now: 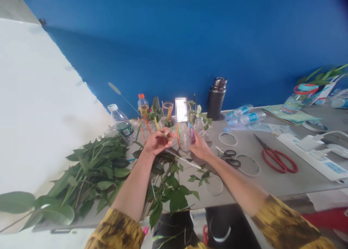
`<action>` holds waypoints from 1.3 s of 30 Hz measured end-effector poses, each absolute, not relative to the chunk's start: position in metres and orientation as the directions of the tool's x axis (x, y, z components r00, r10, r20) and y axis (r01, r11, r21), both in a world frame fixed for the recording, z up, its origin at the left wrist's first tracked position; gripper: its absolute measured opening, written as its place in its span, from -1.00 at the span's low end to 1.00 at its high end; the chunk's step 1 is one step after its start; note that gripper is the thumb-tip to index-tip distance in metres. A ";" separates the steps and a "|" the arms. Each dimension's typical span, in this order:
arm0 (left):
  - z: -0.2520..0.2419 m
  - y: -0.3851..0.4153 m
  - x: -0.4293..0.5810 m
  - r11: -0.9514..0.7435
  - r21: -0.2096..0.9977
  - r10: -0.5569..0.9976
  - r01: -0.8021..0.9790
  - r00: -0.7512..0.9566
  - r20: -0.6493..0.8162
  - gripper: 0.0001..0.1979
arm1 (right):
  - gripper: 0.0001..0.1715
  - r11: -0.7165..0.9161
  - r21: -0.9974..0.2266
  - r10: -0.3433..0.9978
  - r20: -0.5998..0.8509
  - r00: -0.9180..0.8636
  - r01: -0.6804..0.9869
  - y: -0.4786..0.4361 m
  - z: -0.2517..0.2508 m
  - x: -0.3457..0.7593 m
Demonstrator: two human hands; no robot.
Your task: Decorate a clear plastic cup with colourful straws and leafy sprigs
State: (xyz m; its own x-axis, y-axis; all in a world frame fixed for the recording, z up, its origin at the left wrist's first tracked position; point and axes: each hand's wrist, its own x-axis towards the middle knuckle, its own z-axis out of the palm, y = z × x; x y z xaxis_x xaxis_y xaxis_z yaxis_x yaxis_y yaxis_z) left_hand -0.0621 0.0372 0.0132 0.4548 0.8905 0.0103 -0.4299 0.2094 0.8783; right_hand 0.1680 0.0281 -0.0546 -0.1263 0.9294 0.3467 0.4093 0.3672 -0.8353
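The right hand [199, 148] curls around a clear plastic cup [185, 137] holding orange and purple strips. Just beside it, the left hand [158, 141] pinches a thin yellow-green strip [165, 134] above loose, glossy leaves [170, 182].

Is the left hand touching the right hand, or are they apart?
Apart: the head view shows the left hand and the right hand on either side of the clear cup, with the cup between them.

Left hand [159, 141] pinches, right hand [200, 148] curls just beside it.
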 end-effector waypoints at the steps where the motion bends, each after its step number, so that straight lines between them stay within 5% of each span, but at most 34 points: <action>1: 0.013 0.037 -0.063 0.208 0.881 0.888 -0.425 0.460 0.012 -0.85 | -0.07 0.353 -0.812 0.933 0.345 -0.105 0.466 0.027 -0.053 0.169; 5: 0.010 0.038 -0.064 0.210 0.892 0.855 -0.400 0.517 0.030 -0.80 | -0.41 0.256 -0.604 0.922 0.387 -0.002 0.755 0.016 -0.037 0.176; 9: 0.006 0.041 -0.066 0.252 0.878 0.785 -0.408 0.617 0.062 -0.80 | -0.76 0.250 -0.502 0.851 0.522 0.060 0.828 -0.001 -0.017 0.180; 15: 0.007 0.039 -0.062 0.298 0.887 0.679 -0.352 0.731 0.062 -0.85 | -0.74 0.666 -0.553 0.679 0.727 -0.102 0.500 -0.024 -0.001 0.172; 18: 0.008 0.034 -0.056 0.323 0.905 0.635 -0.277 0.772 0.010 -0.87 | -0.66 0.748 -0.557 0.649 0.727 -0.222 0.362 -0.028 -0.002 0.165; 23: 0.010 0.026 -0.053 0.322 0.928 0.612 -0.188 0.789 -0.052 -0.88 | -0.82 0.809 -0.549 0.588 0.750 -0.303 0.210 -0.027 -0.003 0.158; 27: 0.018 0.023 -0.060 0.288 0.940 0.585 -0.182 0.811 -0.022 -0.69 | -0.79 0.651 -0.759 0.727 0.619 -0.296 0.012 -0.031 0.008 0.165; 31: 0.025 0.022 -0.061 0.130 0.936 0.745 -0.327 0.656 0.126 -0.67 | -0.70 0.336 -0.938 0.854 0.339 -0.395 -0.080 -0.032 0.014 0.168; 34: 0.027 0.021 -0.057 0.073 0.950 0.777 -0.304 0.614 0.137 -0.62 | -0.62 0.180 -0.976 0.862 0.218 -0.457 -0.125 -0.029 0.011 0.163; 39: 0.025 0.019 -0.050 0.092 0.990 0.765 -0.104 0.643 -0.003 -0.64 | -0.65 0.128 -0.968 0.849 0.220 -0.480 -0.217 -0.027 0.009 0.160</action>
State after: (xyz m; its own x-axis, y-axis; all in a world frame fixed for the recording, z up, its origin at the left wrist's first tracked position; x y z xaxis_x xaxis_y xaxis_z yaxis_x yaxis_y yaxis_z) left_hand -0.0501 0.0190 0.0251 0.6434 0.7655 -0.0031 -0.1041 0.0915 0.9903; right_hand 0.1597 -0.0268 0.0091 -0.4804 0.8491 0.2196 -0.2168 0.1277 -0.9678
